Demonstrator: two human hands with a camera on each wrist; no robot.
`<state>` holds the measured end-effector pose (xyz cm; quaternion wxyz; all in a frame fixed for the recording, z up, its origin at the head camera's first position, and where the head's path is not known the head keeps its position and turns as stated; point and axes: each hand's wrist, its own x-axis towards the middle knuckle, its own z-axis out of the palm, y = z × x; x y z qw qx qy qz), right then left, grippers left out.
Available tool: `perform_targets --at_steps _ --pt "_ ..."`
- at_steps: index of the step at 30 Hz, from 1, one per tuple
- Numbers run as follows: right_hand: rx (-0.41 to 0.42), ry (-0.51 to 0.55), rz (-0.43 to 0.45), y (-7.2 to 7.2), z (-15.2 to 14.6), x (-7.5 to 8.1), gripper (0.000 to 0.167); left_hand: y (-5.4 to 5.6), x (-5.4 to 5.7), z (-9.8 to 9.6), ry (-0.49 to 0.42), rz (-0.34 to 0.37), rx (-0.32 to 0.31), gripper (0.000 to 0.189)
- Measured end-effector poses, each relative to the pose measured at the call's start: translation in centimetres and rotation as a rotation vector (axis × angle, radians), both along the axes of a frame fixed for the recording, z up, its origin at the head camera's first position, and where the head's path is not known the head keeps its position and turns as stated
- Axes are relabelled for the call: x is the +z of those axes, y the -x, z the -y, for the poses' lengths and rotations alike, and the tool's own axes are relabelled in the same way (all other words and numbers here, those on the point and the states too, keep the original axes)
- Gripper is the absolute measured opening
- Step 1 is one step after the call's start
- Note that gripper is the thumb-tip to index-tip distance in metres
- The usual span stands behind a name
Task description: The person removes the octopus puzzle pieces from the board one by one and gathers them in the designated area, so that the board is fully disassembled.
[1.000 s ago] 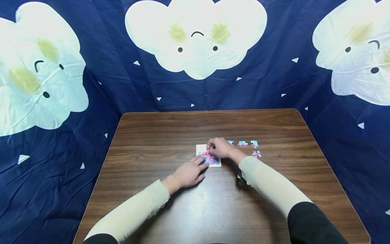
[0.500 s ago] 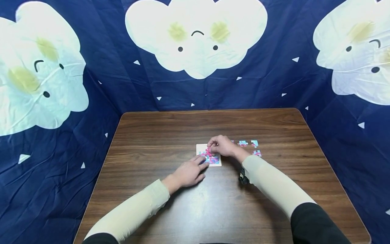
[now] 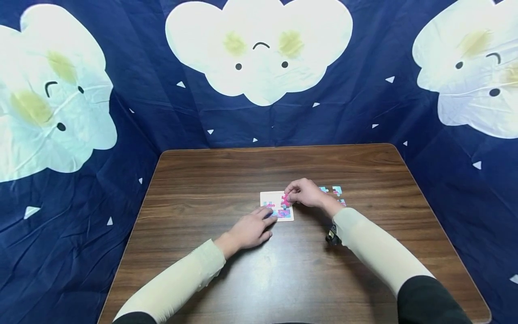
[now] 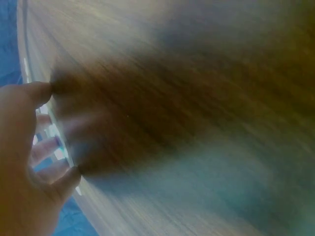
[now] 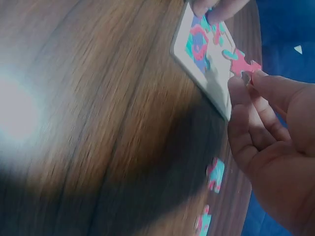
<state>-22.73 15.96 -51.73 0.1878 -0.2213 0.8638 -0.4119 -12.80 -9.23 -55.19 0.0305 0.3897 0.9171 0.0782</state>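
A white-bordered puzzle tray (image 3: 270, 196) lies flat on the table, several pink, blue and purple pieces sitting in its near and left parts. My right hand (image 3: 306, 193) pinches a pink jigsaw piece (image 5: 241, 65) between thumb and fingertips. That piece is tilted over the tray's right side, where the bare white base shows below it in the right wrist view. My left hand (image 3: 247, 230) has its fingers spread, with the fingertips resting on the tray's near left edge and hiding some pieces there. The left wrist view is dim and shows this hand (image 4: 24, 147) against the tray's edge.
Loose jigsaw pieces (image 3: 337, 191) lie right of the tray, some partly hidden behind my right hand. Two loose pieces (image 5: 215, 175) show in the right wrist view. The brown wooden table (image 3: 202, 180) meets a blue cloth backdrop (image 3: 243, 121) at the back.
My right hand has shifted right, carrying the pink jigsaw piece from the tray's middle to its right side. The tray's middle has come into view. My left hand stays in place.
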Motion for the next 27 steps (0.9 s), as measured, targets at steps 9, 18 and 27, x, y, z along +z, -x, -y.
perform_targets --at_steps 9,18,27 --pt "-0.052 -0.009 0.006 -0.3 -4.0 0.4 0.016 0.1 -0.1 0.0 0.014 0.013 0.008 0.053" --pt "-0.13 0.031 0.025 -0.6 -7.6 0.4 0.011 0.0 0.0 0.0 -0.015 -0.003 0.009 0.052" --pt "-0.185 -0.065 -0.046 -0.8 -10.5 -0.4 0.012 0.0 -0.1 0.1 -0.009 0.012 0.011 0.053"
